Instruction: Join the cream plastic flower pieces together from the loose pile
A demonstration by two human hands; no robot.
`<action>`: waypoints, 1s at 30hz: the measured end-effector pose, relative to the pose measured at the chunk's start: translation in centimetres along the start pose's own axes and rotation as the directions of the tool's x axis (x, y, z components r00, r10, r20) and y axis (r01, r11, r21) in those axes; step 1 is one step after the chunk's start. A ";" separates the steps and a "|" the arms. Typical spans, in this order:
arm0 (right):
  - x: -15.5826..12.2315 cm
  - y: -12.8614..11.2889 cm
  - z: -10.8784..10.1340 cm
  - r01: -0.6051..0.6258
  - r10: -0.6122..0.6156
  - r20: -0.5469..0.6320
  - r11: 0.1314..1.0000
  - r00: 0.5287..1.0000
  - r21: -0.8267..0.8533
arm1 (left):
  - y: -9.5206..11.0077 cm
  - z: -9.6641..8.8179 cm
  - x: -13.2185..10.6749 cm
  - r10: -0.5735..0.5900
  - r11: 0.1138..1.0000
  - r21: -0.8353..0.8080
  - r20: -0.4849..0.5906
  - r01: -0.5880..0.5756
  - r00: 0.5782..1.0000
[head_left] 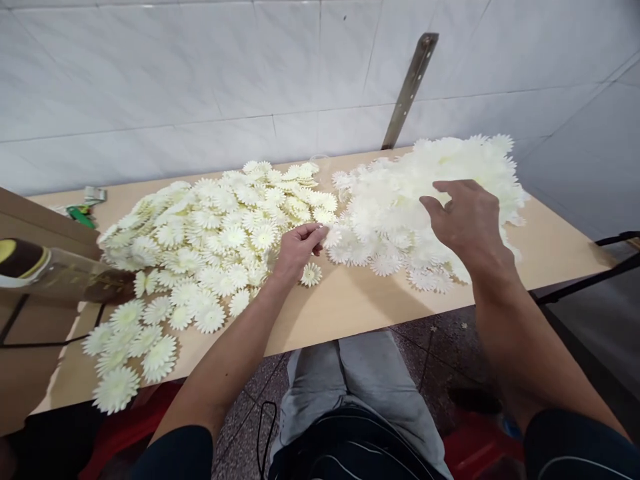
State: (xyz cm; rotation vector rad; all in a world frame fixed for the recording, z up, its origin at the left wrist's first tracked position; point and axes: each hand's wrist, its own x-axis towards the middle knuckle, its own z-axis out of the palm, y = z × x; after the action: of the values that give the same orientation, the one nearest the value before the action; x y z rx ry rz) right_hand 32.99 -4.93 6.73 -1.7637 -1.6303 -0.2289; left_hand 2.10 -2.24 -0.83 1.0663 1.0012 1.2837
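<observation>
Two bare hands work over one table (555, 237). The left hand (295, 255) has thumb and forefinger drawn together; whether a petal or flower sits between them I cannot tell. To its left spreads one heap of cream flowers (215, 230), overlapping too thickly to count, and just on its near side one single flower (311, 275) lies apart. The right hand (465, 217) is released, thumb and fingers spread around nothing, above one heap of whiter flowers (385, 210), partly hidden by that hand and its forearm, the petals too blurred to number. Beyond the right hand, toward its left, one metal bracket (410, 90) stands against the wall (200, 67). Far left of the left hand are one bottle (75, 273), its cap reaching the edge of view, and one small green object (80, 215), hard to make out.
</observation>
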 end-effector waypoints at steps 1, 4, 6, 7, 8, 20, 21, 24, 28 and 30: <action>0.0 -0.3 0.5 0.012 -0.012 -0.011 1.000 1.000 -0.016 | 0.0 0.0 0.0 0.004 1.000 0.013 -0.007 -0.004 1.000; -1.1 -3.2 2.0 0.002 -0.006 0.029 0.990 1.000 0.138 | -0.3 0.2 -0.2 0.027 0.999 0.037 -0.043 -0.025 0.999; -2.2 -6.0 3.2 0.002 -0.072 0.225 0.954 0.972 0.299 | -0.4 0.4 -0.4 0.055 0.997 0.054 -0.071 -0.052 0.996; -2.7 -7.3 3.9 -0.008 -0.115 0.313 0.930 0.943 0.367 | -0.5 0.5 -0.5 0.075 0.995 0.065 -0.080 -0.070 0.994; -3.1 -8.5 4.7 -0.026 -0.145 0.372 0.907 0.917 0.420 | -0.5 0.5 -0.6 0.097 0.993 0.076 -0.085 -0.090 0.992; -3.1 -11.5 8.8 -0.073 -0.135 0.424 0.895 0.895 0.439 | -0.8 0.4 -0.7 0.159 0.986 0.073 -0.084 -0.153 0.984; -3.2 -11.5 8.9 -0.052 -0.142 0.424 0.909 0.894 0.414 | -0.8 0.3 -0.7 0.156 0.986 0.074 -0.079 -0.150 0.985; -3.3 -11.5 9.2 -0.004 -0.151 0.443 0.944 0.884 0.331 | -0.8 0.3 -0.7 0.140 0.988 0.081 -0.076 -0.134 0.987; -3.3 -11.5 9.2 0.035 -0.184 0.440 0.945 0.879 0.326 | -0.6 0.2 -0.7 0.155 0.985 0.094 -0.095 -0.146 0.983; -3.4 -11.5 9.1 -0.024 -0.199 0.465 0.902 0.862 0.431 | -0.5 0.2 -0.7 0.165 0.984 0.085 -0.112 -0.156 0.980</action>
State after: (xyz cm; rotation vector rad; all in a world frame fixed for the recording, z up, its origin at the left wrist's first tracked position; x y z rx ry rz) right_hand 18.72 -2.77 2.43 -1.4715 -1.9407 0.5602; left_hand 2.40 -2.92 -1.29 1.1590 1.0780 1.4645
